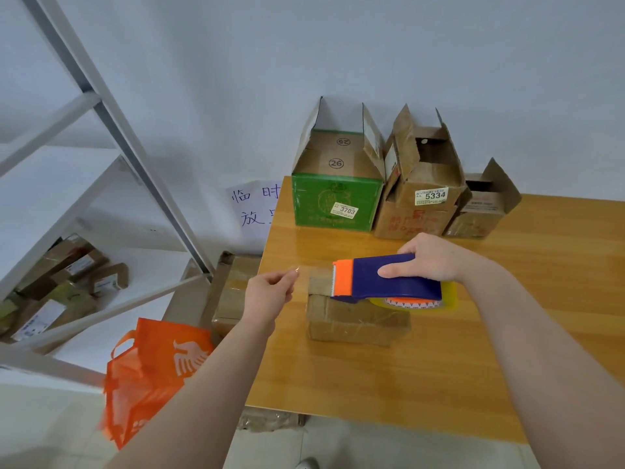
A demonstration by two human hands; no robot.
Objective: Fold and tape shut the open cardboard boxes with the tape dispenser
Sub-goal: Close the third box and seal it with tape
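- Your right hand (429,257) grips the dispenser (389,279), just above the box (355,319) on the table (439,367).
- Your left hand (270,292) pinches the tape (297,269), stretched left.
- Three open boxes (338,204) stand behind.

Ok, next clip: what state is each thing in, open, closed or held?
small box: flaps closed, lying flat on the table.
tape dispenser: gripped by the right hand, over the small box, tape drawn out.
tape end: pinched by the left hand.
green box: open, flaps up.
5334 box: open, flaps up.
rightmost box: open, flaps up.
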